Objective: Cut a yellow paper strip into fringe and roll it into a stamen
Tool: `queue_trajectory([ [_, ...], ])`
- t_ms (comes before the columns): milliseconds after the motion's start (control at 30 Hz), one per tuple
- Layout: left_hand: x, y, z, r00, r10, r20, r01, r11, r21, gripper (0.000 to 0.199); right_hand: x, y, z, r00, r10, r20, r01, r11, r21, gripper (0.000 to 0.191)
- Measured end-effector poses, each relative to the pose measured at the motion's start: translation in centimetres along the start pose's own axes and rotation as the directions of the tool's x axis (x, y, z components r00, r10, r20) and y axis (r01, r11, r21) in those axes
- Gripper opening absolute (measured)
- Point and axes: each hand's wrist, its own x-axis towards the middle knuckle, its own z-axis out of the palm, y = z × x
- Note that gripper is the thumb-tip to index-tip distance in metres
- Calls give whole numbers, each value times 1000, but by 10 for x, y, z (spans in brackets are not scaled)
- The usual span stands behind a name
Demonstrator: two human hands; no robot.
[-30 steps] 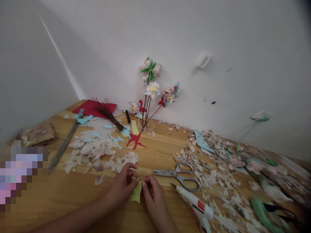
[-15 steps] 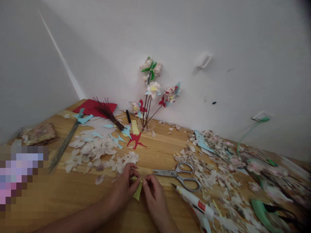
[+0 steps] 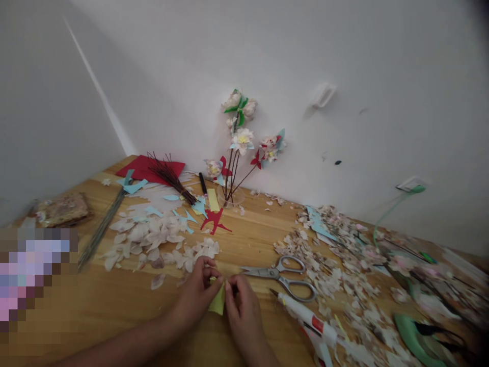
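Observation:
A small strip of yellow paper (image 3: 217,302) hangs between my two hands low in the middle of the view. My left hand (image 3: 201,286) pinches its upper left part between thumb and fingers. On the other side, my right hand (image 3: 243,300) has its thumb and fingertips closed on the strip's top right edge. The fingertips partly hide the paper there. Just right of my hands lie metal scissors (image 3: 280,274), blades pointing left. A white glue gun (image 3: 309,313) rests below them, its nozzle towards my right hand.
Loose white petals (image 3: 148,234) lie beyond my left hand, with more petals (image 3: 344,280) spread over the right side. Flowers on twigs (image 3: 242,140) stand in a clear holder by the wall. Bundled twigs (image 3: 171,178) rest on red paper (image 3: 133,168). Green tape (image 3: 414,336) sits at lower right.
The yellow strip has turned slightly and shows more of its face between my hands. My fingers have shifted only a little; everything else lies as before.

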Motion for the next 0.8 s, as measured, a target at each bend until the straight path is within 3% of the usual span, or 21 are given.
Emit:
queue_trajectory([
  [200, 2, 3, -4, 995, -59, 75, 64, 996, -62, 35, -1, 3, 0, 1000, 3, -4, -3, 1000, -6, 18],
  [800, 2, 5, -2, 995, -57, 85, 64, 994, -91, 31, 1, 3, -4, 991, 127, 45, -131, 987, 97, 21],
])
